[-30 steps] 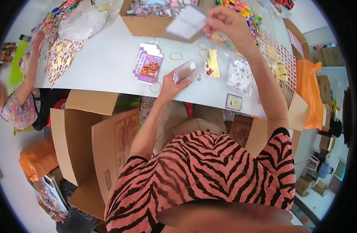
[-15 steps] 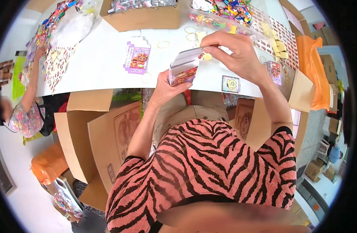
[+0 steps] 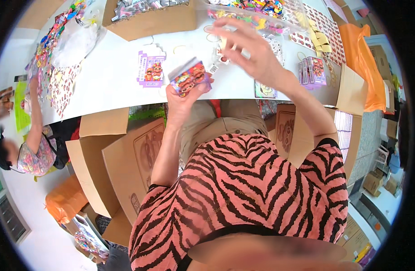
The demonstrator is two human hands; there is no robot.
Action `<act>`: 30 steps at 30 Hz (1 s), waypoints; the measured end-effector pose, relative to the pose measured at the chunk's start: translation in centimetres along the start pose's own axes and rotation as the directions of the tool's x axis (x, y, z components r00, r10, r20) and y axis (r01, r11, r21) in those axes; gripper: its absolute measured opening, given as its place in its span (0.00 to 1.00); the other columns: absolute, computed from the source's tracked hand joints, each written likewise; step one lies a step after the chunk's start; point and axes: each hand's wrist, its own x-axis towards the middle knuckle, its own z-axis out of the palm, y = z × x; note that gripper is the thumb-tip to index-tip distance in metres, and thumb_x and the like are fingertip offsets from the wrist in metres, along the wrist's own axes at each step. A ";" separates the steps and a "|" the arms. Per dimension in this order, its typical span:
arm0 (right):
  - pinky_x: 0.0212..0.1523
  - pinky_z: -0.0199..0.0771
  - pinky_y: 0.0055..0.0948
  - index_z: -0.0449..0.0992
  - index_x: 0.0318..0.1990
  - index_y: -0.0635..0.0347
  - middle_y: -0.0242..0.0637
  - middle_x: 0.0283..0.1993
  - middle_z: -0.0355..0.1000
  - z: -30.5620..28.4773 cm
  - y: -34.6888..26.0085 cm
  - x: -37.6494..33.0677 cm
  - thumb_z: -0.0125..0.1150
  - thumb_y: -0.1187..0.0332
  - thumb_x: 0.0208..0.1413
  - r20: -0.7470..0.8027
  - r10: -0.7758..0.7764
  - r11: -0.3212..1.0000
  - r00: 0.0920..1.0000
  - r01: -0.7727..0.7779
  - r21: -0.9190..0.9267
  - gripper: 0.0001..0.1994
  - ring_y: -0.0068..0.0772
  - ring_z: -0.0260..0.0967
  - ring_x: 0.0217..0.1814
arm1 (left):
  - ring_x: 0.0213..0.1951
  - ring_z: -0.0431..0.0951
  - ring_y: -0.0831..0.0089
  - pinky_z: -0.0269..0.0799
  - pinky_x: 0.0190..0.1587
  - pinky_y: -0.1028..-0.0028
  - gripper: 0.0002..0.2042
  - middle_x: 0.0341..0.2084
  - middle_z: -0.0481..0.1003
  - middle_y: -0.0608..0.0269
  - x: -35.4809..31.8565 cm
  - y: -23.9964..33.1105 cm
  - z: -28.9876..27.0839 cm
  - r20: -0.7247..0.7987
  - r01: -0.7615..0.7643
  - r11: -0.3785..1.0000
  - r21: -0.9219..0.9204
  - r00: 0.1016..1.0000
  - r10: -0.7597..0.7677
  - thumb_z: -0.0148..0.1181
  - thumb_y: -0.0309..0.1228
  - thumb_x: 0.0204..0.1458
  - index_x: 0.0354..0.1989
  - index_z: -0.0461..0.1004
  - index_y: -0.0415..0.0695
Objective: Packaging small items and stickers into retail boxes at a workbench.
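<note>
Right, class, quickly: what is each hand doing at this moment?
Left hand: closed around a small purple cartoon-printed cardboard box.
Right hand: raised over the white table, fingers spread, blurred; contents cannot be told.

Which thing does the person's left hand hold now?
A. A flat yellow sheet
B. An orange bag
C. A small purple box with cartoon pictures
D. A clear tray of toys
C: the left hand grips a small purple box with cartoon pictures above the table edge, while the right hand is raised over the table, apart from the box.
</note>
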 end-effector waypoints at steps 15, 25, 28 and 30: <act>0.43 0.70 0.40 0.73 0.39 0.64 0.44 0.38 0.73 4.2 12.8 -3.0 0.62 0.65 0.47 0.339 0.497 0.691 0.799 -0.128 -0.711 0.15 0.42 0.70 0.46 | 0.39 0.78 0.66 0.76 0.40 0.70 0.15 0.36 0.77 0.53 -1.4 -2.1 -2.3 -0.141 0.025 0.991 0.133 0.990 -0.006 0.60 0.22 0.49 0.45 0.71 0.33; 0.40 0.71 0.43 0.66 0.47 0.59 0.44 0.39 0.74 5.5 14.6 -2.0 0.65 0.61 0.44 0.223 0.688 0.616 0.690 -0.394 -0.683 0.24 0.46 0.72 0.42 | 0.39 0.79 0.65 0.76 0.42 0.69 0.14 0.37 0.77 0.53 -1.3 -2.8 -1.9 -0.066 0.058 0.982 0.177 0.997 -0.047 0.59 0.22 0.50 0.45 0.71 0.33; 0.39 0.71 0.43 0.64 0.50 0.54 0.43 0.39 0.74 5.2 15.2 -2.4 0.65 0.62 0.44 0.216 0.623 0.673 0.752 -0.375 -0.637 0.24 0.48 0.72 0.41 | 0.39 0.79 0.65 0.76 0.42 0.69 0.14 0.38 0.77 0.53 -1.3 -2.4 -1.4 -0.065 0.064 0.983 0.173 0.996 -0.054 0.58 0.22 0.50 0.45 0.71 0.33; 0.38 0.71 0.43 0.65 0.49 0.53 0.42 0.38 0.74 5.3 15.3 -2.3 0.65 0.62 0.44 0.209 0.623 0.686 0.754 -0.397 -0.610 0.23 0.47 0.72 0.40 | 0.39 0.79 0.65 0.76 0.42 0.69 0.14 0.38 0.77 0.53 -1.3 -2.5 -1.5 -0.065 0.058 0.982 0.181 0.997 -0.047 0.59 0.22 0.50 0.45 0.71 0.33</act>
